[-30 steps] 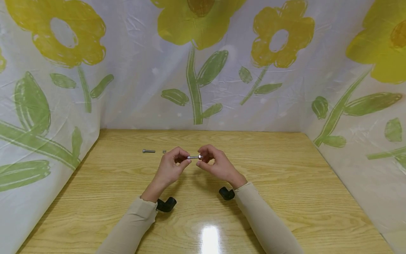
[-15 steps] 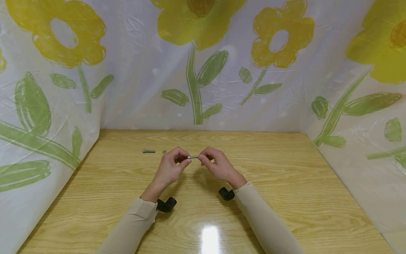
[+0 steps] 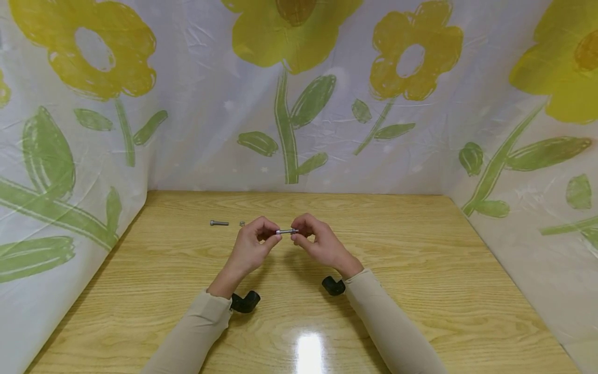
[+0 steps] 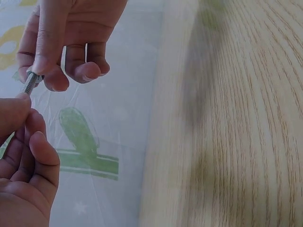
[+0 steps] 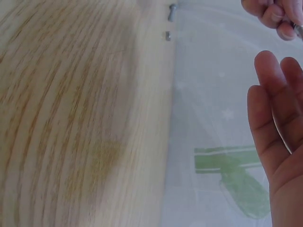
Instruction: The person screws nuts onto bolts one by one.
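Note:
In the head view, my left hand [image 3: 252,244] pinches one end of a silver bolt [image 3: 286,231] between thumb and fingertip, holding it level above the table. At the bolt's other end is a nut [image 3: 295,231], pinched by the thumb and forefinger of my right hand [image 3: 324,244]. The left wrist view shows the bolt's threaded shank [image 4: 29,86] between the two hands, with the nut [image 4: 39,77] partly hidden by the right fingers. In the right wrist view the other right-hand fingers [image 5: 267,71] are extended, and the bolt is mostly cut off.
A second bolt [image 3: 219,223] lies on the wooden table [image 3: 397,301] at the back left, with a loose nut [image 3: 242,224] to its right. Flower-printed cloth [image 3: 201,124] hangs behind and along both sides. Black wrist mounts [image 3: 245,302] sit by the sleeves.
The right thumb and fingers first stand apart at the nut, then close over the bolt's end and hide it, then draw back slightly so the end shows again. The left hand stays still.

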A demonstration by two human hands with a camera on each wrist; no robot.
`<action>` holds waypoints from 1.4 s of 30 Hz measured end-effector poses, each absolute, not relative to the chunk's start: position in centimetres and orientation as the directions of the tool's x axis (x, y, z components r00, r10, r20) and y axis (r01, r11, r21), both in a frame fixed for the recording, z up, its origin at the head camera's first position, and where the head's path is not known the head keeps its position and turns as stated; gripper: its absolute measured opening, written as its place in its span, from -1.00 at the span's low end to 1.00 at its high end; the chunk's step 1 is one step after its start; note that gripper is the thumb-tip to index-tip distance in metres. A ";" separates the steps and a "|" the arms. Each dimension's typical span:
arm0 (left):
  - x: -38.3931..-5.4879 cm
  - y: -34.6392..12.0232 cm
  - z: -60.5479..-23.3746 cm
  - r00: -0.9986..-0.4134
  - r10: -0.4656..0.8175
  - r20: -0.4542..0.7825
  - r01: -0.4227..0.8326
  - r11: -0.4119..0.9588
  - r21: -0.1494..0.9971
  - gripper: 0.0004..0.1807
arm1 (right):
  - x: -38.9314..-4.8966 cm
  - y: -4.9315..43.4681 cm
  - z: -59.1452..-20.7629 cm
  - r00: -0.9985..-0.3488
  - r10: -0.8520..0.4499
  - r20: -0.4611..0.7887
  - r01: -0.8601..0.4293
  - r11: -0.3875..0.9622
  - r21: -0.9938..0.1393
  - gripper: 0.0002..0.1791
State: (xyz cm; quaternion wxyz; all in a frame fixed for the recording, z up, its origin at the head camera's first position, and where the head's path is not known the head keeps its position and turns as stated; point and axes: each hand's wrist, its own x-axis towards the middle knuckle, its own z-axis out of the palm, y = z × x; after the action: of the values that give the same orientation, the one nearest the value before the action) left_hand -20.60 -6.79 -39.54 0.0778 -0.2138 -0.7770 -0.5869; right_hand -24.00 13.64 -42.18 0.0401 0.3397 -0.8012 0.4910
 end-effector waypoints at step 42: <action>-20.4 -6.8 -39.2 -0.894 0.244 0.375 0.421 0.175 0.890 -0.90 | -22.7 13.3 -40.3 -0.824 -0.469 0.317 -0.513 0.380 -0.770 -0.85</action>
State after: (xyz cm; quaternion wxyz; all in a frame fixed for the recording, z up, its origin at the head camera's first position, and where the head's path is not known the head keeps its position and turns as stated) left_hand -20.42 -6.82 -39.22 0.0732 -0.2181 -0.7630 -0.6040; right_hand -22.67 13.27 -40.32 0.0232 0.2955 -0.8304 0.4718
